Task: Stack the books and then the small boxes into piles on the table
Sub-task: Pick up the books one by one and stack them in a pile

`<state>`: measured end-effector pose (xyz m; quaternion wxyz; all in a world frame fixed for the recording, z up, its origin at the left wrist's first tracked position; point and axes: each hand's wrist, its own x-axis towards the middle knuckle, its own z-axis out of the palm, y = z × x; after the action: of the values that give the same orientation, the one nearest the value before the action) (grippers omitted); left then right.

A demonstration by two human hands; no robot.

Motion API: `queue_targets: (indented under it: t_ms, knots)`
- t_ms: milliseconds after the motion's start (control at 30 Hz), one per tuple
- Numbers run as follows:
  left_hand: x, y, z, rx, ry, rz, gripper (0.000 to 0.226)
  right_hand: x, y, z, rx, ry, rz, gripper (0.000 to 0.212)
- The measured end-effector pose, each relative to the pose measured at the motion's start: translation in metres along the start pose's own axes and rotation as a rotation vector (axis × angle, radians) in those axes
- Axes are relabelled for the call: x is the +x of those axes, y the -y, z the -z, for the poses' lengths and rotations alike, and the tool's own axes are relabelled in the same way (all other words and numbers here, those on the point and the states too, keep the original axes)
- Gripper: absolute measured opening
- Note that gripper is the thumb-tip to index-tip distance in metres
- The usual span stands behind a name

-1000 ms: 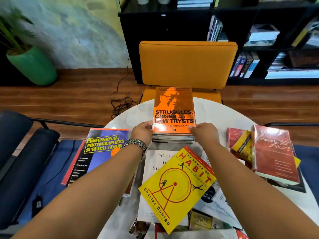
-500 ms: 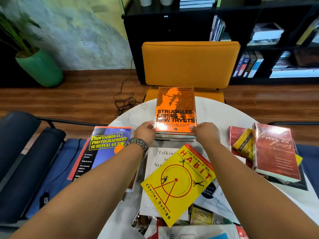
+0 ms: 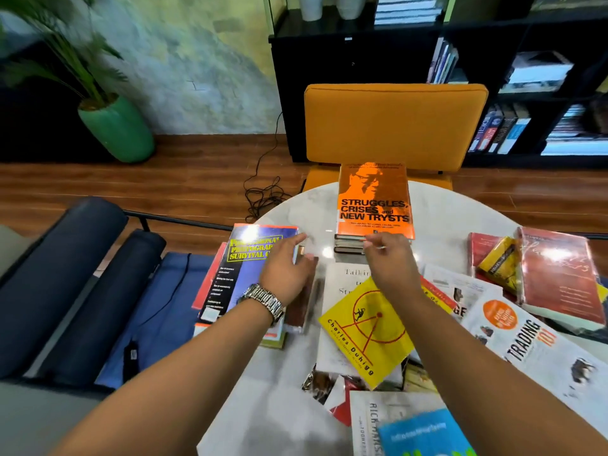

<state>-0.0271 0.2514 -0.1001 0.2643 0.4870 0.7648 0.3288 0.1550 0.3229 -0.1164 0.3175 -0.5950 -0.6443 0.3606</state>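
Head view: the pile [image 3: 373, 205] is seen at the far bench edge; both grips, left hand [image 3: 285, 269] and right hand [image 3: 390, 258], are relaxed, empty. The photography book [image 3: 245, 268] should be gripped by both edges.

Beyond the table's far edge stands an orange upholstered chair [image 3: 394, 123], with a black bookshelf [image 3: 460, 60] behind it, a tangled black cable [image 3: 263, 195] on the wooden floor [image 3: 131, 182], a green plant pot [image 3: 115, 130] at the left, and a navy blue seat [image 3: 82, 284] beside the table's left edge.
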Motion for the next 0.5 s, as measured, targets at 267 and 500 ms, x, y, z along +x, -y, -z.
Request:
queue_targets:
  t_ms: [267,500]
  knots:
    - [-0.037,0.090,0.068,0.290,0.008,0.128,0.051,-0.084,0.043,-0.074,0.003,0.299,-0.057,0.019]
    - [-0.068,0.132,0.102,0.133,0.098,0.195,0.059,-0.114,0.049,-0.129,-0.060,0.303,-0.216,0.058]
